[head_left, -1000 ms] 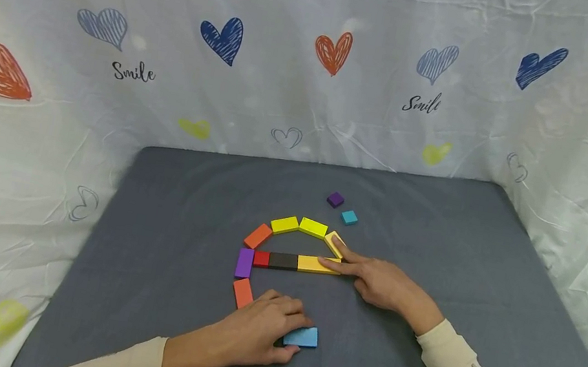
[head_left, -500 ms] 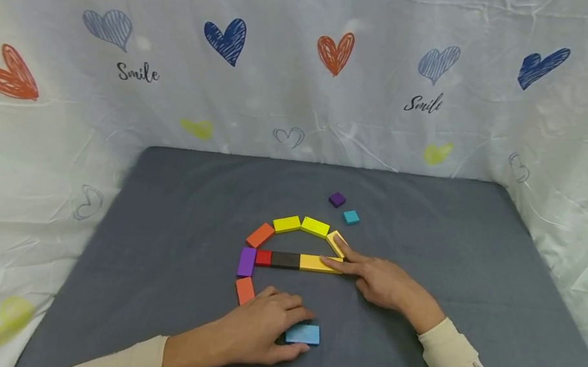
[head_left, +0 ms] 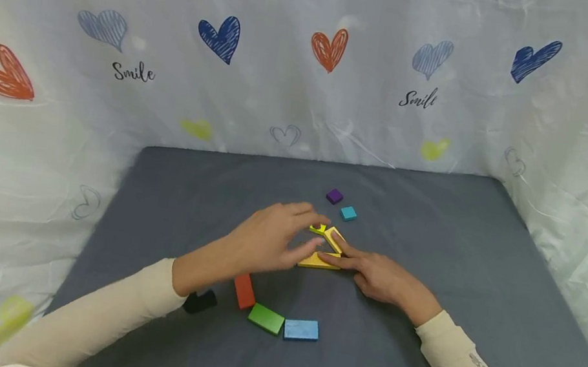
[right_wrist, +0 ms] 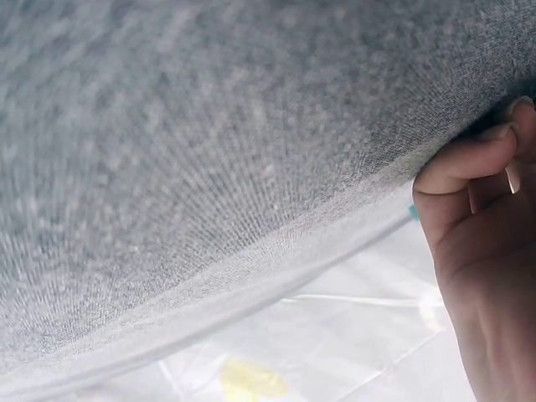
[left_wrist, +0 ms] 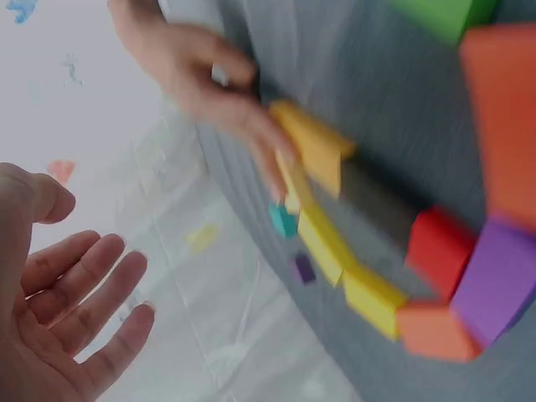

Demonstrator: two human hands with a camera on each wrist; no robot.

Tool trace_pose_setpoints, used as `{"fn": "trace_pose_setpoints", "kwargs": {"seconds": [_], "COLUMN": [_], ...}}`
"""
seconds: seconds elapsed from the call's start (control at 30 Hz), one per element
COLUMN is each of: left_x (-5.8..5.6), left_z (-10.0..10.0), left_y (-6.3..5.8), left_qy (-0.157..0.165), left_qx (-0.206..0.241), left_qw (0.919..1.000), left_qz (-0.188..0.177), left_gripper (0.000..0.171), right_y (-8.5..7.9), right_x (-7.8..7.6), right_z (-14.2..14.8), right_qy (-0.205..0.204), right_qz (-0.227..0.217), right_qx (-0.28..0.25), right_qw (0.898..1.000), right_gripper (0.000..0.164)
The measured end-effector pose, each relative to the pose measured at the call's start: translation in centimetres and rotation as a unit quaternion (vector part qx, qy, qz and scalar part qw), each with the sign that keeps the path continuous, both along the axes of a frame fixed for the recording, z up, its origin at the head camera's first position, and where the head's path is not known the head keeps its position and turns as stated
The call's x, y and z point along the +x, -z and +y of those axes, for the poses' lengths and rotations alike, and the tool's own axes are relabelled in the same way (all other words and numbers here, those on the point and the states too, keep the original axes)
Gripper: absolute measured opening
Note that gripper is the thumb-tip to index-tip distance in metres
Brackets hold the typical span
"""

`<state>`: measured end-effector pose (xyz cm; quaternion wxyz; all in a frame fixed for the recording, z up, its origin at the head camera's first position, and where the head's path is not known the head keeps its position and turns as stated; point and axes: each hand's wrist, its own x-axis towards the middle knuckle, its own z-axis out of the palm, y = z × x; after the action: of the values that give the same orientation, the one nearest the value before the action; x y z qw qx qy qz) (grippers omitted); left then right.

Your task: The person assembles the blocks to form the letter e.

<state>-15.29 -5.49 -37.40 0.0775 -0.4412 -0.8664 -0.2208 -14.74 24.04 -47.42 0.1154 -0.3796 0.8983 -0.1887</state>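
My left hand [head_left: 266, 241] hovers over the block outline, fingers loosely bent and holding nothing. It hides part of the outline in the head view. Two extended fingers of my right hand [head_left: 383, 279] touch a pale yellow block [head_left: 333, 237] and an amber block [head_left: 316, 261]. Below lie an orange block [head_left: 245, 291], a green block [head_left: 265, 319] and a light blue block [head_left: 301, 330], forming a lower curve. In the left wrist view, a black block [left_wrist: 378, 194], red block [left_wrist: 437, 251], purple block [left_wrist: 498, 280] and yellow block [left_wrist: 374, 300] show, somewhat blurred.
Beyond the outline lie a small dark purple block [head_left: 334, 196] and a small teal block [head_left: 348, 213]. A black object [head_left: 200, 302] sits under the left forearm. A white curtain with printed hearts [head_left: 327, 48] hangs behind the grey table [head_left: 200, 180].
My left hand has left the light blue block and moved up and away, uncovering the green block and covering the outline's upper left. The right hand keeps its place.
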Motion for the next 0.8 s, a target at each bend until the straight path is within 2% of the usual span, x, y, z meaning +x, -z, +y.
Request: {"fn": "trace_pose_setpoints", "kwargs": {"seconds": [0.1,0.17,0.3,0.4,0.63,0.8], "left_x": [-2.9,-4.9,-8.7,-11.1,-15.3,-17.0], "left_z": [0.6,1.0,2.0,2.8,5.0,6.4], "left_y": [-1.1,-1.3,-1.0,-0.4,1.6,3.1], "left_qy": [-0.02,-0.032,-0.047,-0.051,-0.047,-0.024], "left_qx": [-0.019,-0.039,-0.075,-0.096,-0.174,-0.238], "left_qw": [0.9994,0.9982,0.9944,0.9909,0.9781,0.9647], "left_qz": [-0.022,-0.033,-0.058,-0.08,-0.105,-0.11], "left_gripper": [0.034,0.036,0.039,0.041,0.048,0.051], "right_y": [-0.2,-0.2,-0.3,-0.2,-0.5,-0.5], "right_x": [-0.3,-0.3,-0.4,-0.4,-0.6,-0.5], "right_z": [0.0,0.0,-0.1,-0.1,-0.1,-0.2], "right_qy": [-0.007,-0.01,-0.013,-0.012,-0.018,-0.023], "right_qz": [0.002,0.0,-0.012,-0.02,-0.015,-0.013], "right_qx": [0.0,0.006,0.007,0.01,0.015,0.014], "right_qw": [1.0,1.0,1.0,1.0,1.0,1.0], "right_gripper": [0.083,0.084,0.085,0.085,0.084,0.083]}}
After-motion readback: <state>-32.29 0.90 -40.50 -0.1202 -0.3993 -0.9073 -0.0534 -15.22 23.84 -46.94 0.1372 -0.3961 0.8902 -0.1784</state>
